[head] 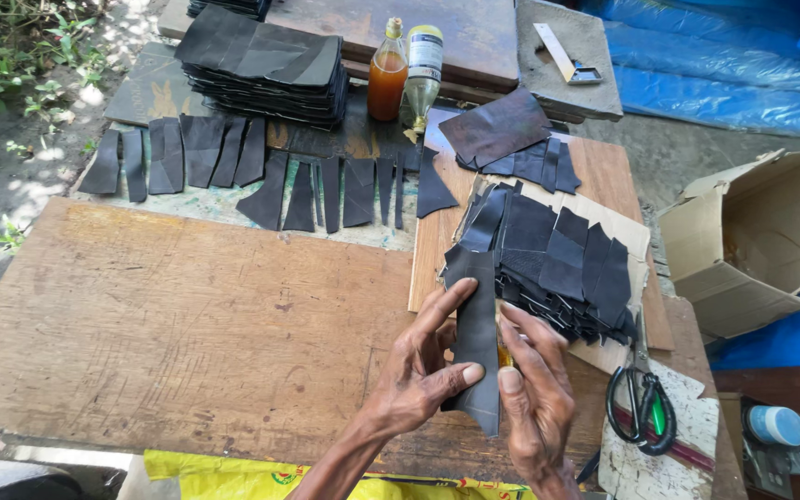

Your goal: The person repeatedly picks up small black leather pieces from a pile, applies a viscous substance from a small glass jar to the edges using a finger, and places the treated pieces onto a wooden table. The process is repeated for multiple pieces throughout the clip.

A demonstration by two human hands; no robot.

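Observation:
My left hand point(418, 370) and my right hand point(534, 393) hold one long black leather strip point(477, 329) between them, above the front of a wooden board point(187, 315). The left thumb and fingers pinch the strip's left edge. My right fingers press on its right edge. Just behind the strip lies a pile of black leather pieces point(557, 259) on cardboard.
Cut black strips point(261, 171) lie in a row at the back, behind them a stack of black sheets point(266, 65) and two bottles point(406, 74). Scissors point(641, 403) with black and green handles lie at the right. An open cardboard box point(761, 241) stands far right.

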